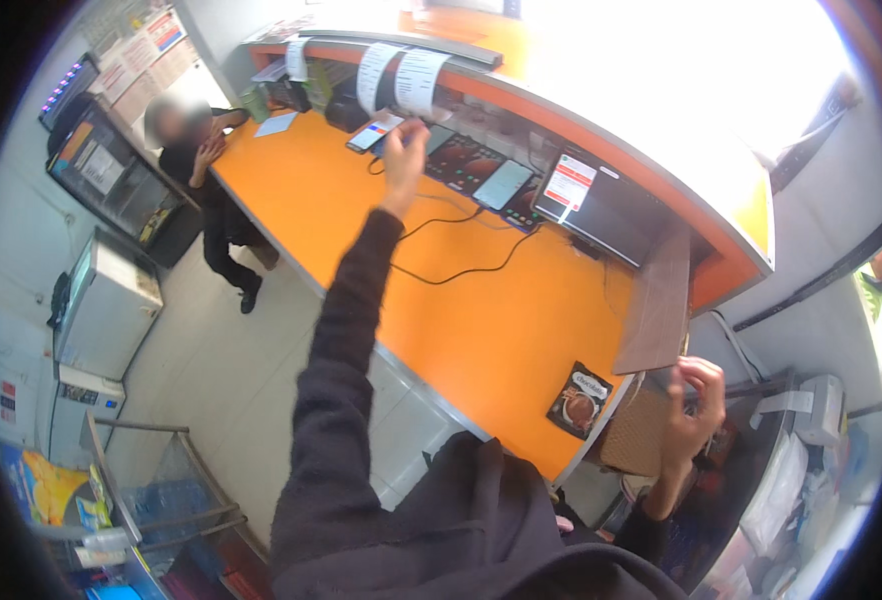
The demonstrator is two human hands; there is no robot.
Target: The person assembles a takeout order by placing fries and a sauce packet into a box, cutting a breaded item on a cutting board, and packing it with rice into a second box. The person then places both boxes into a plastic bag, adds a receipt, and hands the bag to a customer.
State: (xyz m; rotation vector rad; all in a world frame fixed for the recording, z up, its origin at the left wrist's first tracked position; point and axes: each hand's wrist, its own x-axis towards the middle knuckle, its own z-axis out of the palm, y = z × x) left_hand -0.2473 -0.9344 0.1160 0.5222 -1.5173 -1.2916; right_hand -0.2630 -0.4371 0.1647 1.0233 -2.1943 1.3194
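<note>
My left hand (406, 157) reaches over the orange counter (478, 315), fingers bent, just beside a lit smartphone (375, 133) and below two hanging printed paper strips (418, 81); whether it touches anything is unclear. My right hand (694, 405) is raised at the counter's right end, fingers curled, near the lower corner of a brown board (655, 307); whether it grips the board cannot be told. More phones lie in a row, one with a pale screen (504, 184), beside a black monitor or tablet (591, 202). A dark chocolate sachet (580, 400) rests near the counter's right edge.
Black cables (471, 268) loop across the counter. A person (193, 150) sits at its far left end, near a dark display fridge (103, 172). A white chest appliance (107, 307) and a metal-framed rack (163, 480) stand at left. Plastic bags (775, 495) lie at right.
</note>
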